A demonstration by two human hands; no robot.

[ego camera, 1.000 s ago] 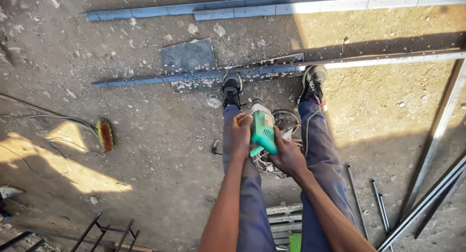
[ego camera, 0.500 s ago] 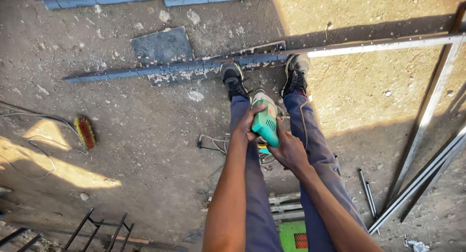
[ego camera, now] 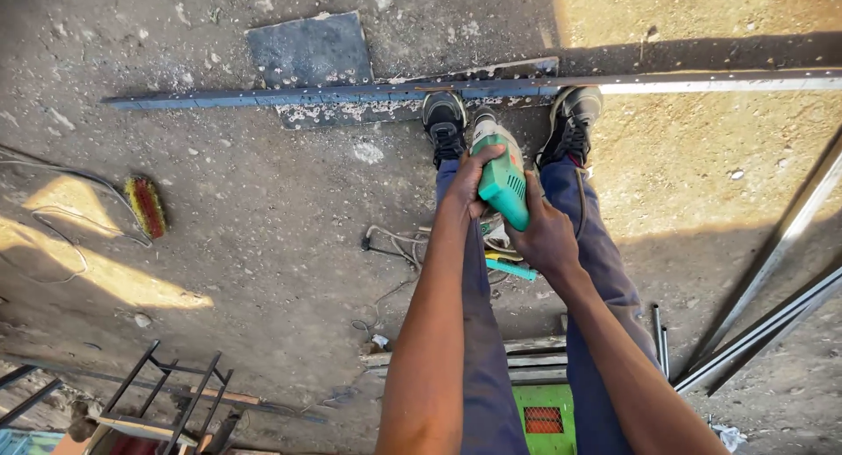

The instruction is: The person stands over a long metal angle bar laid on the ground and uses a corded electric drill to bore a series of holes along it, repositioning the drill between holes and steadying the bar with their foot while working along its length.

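Keep both your left hand and right hand clamped on the green angle grinder, feeding steadily along the steel bar underfoot.

Left hand and right hand clench, arms outstretched.

Two hands gripped one green angle grinder; two black shoes, one long steel bar at twelve o'clock, one brush at nine.

2 bare forearms, no sleeves; blue work trousers; black lace-up sneakers w/ pale soles, dusty.
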